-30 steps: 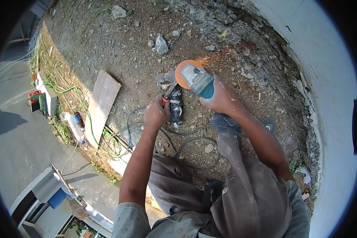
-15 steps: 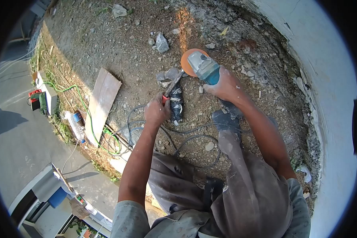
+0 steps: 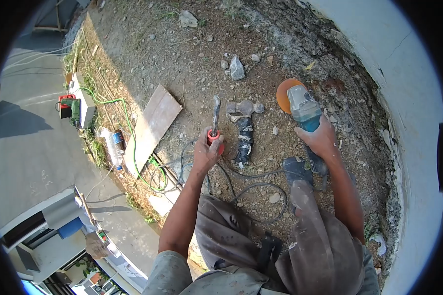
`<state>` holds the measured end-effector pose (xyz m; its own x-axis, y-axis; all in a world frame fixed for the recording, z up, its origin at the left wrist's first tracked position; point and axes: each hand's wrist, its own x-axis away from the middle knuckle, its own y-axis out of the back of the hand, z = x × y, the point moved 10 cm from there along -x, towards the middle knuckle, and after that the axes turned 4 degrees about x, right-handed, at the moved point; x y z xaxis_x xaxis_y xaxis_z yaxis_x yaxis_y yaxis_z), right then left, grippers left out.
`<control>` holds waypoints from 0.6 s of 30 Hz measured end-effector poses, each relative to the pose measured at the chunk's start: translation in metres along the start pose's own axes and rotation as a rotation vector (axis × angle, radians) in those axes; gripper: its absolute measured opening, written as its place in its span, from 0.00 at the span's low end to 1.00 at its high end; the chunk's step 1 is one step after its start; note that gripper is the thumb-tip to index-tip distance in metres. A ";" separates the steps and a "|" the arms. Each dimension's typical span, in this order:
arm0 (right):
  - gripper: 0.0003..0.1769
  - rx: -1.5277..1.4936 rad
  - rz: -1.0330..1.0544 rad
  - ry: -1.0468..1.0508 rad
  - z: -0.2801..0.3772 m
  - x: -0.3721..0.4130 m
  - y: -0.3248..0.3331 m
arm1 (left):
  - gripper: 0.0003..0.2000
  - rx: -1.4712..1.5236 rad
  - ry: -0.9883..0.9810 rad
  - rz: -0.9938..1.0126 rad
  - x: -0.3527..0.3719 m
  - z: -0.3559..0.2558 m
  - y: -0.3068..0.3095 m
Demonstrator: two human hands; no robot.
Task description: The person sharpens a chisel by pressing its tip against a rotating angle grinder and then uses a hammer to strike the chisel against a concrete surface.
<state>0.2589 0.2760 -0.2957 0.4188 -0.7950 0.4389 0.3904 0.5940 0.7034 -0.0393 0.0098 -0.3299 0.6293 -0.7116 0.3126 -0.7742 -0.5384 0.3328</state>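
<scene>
Left grip (image 3: 208, 150) curled, right grip (image 3: 320, 137) well apart

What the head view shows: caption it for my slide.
Left hand grips a chisel, right hand an angle grinder; a hammer lies on the dirt between.

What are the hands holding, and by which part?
Left hand: chisel, by its red grip. Right hand: grinder, by its teal body, behind the metal head.
</scene>
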 end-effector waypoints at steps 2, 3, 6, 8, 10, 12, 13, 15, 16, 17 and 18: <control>0.42 0.017 0.004 0.007 0.003 0.005 -0.004 | 0.16 0.090 0.040 0.001 0.005 -0.005 0.002; 0.42 0.029 -0.010 0.017 0.006 0.007 -0.005 | 0.16 0.116 0.033 -0.009 0.005 -0.007 0.002; 0.43 0.050 -0.062 0.081 0.005 0.010 -0.010 | 0.17 0.264 0.067 -0.013 0.010 -0.015 -0.003; 0.43 0.034 -0.072 0.114 0.014 0.015 -0.007 | 0.17 0.280 0.062 -0.002 0.009 -0.017 -0.004; 0.43 0.029 -0.029 0.090 0.014 0.016 -0.010 | 0.19 0.245 0.057 0.016 0.006 -0.011 -0.002; 0.43 0.062 -0.007 0.063 0.010 0.016 -0.014 | 0.18 0.296 0.058 0.018 0.007 -0.012 -0.006; 0.43 0.058 -0.004 0.070 0.010 0.017 -0.015 | 0.18 0.295 0.051 0.022 0.007 -0.012 -0.007; 0.42 0.047 -0.005 0.078 0.009 0.017 -0.016 | 0.17 0.291 0.032 0.039 0.005 -0.014 -0.009; 0.42 0.062 -0.018 0.081 0.008 0.018 -0.015 | 0.17 0.293 0.041 0.044 0.004 -0.016 -0.010; 0.42 0.077 -0.031 0.082 0.007 0.019 -0.015 | 0.17 0.296 0.051 0.050 0.004 -0.019 -0.011; 0.42 0.091 -0.044 0.080 0.006 0.020 -0.014 | 0.16 0.297 0.061 0.060 0.004 -0.020 -0.013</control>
<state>0.2570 0.2511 -0.2938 0.4684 -0.8055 0.3630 0.3351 0.5421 0.7706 -0.0257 0.0233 -0.3148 0.5782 -0.7222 0.3796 -0.7902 -0.6115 0.0402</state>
